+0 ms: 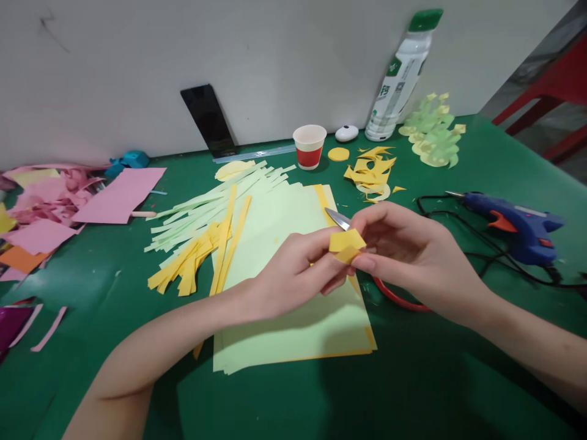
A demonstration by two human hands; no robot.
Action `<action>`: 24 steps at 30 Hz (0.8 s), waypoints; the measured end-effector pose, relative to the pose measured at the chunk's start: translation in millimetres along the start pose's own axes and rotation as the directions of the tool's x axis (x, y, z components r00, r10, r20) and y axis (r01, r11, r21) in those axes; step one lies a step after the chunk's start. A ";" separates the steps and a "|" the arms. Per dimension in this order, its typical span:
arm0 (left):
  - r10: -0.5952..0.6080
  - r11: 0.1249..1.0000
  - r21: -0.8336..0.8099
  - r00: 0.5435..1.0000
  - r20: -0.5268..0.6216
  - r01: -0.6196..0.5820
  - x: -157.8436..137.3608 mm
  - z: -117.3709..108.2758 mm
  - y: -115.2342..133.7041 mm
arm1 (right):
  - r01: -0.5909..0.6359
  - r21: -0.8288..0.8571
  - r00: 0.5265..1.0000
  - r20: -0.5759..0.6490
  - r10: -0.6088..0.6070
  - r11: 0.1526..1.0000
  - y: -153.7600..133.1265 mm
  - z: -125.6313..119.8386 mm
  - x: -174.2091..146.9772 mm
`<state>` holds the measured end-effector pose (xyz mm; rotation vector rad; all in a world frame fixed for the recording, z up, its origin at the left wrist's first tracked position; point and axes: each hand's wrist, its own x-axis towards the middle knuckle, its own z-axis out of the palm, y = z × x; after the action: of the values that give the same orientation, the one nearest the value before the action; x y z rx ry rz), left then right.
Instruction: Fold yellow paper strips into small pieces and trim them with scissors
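Observation:
A small yellow folded paper strip (347,241), its upper part shaped like a pentagon, is pinched between both hands. My left hand (293,269) grips it from the left between thumb and fingers. At its right edge, the thumb and fingertips of my right hand (408,244) are closed on it. Behind and below the right hand lie scissors (338,219); a blade tip and part of the red handle show, while the middle is hidden. Beneath the hands rests a stack of pale green paper sheets (275,339) with yellow sheets showing at its edges.
Pale green strips (183,219) and yellow strips (195,260) lie left of the stack. Yellow scraps (373,173), a paper cup (309,146), a bottle (398,85) and a paper plant (433,134) stand behind. A blue glue gun (518,223) with its cord lies right; pink paper (121,194) left.

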<state>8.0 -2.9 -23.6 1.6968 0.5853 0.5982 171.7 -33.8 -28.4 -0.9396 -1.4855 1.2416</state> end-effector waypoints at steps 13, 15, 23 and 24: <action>0.088 0.950 0.287 0.987 0.135 -0.124 1.0 -10.1 3.8 | -0.063 0.130 0.996 -0.058 0.071 0.990 -1.9 0.7 1.2; 0.113 0.955 0.275 0.993 0.013 -0.112 2.1 -12.1 1.4 | -0.058 0.100 0.993 -0.100 0.068 0.993 -2.0 -0.4 2.2; 0.277 0.959 0.117 0.944 -0.180 -0.259 8.5 -12.4 -5.5 | -0.166 0.004 0.981 -0.097 0.166 0.986 -4.6 -1.1 4.6; 0.276 0.959 0.116 0.944 -0.179 -0.258 8.5 -12.7 -5.1 | -0.164 -0.006 0.982 -0.100 0.163 0.986 -4.9 -1.0 4.5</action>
<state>5.5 12.9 -25.5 1.8321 0.5285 0.9526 171.6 -30.3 -22.7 -1.1353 -1.3625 1.2837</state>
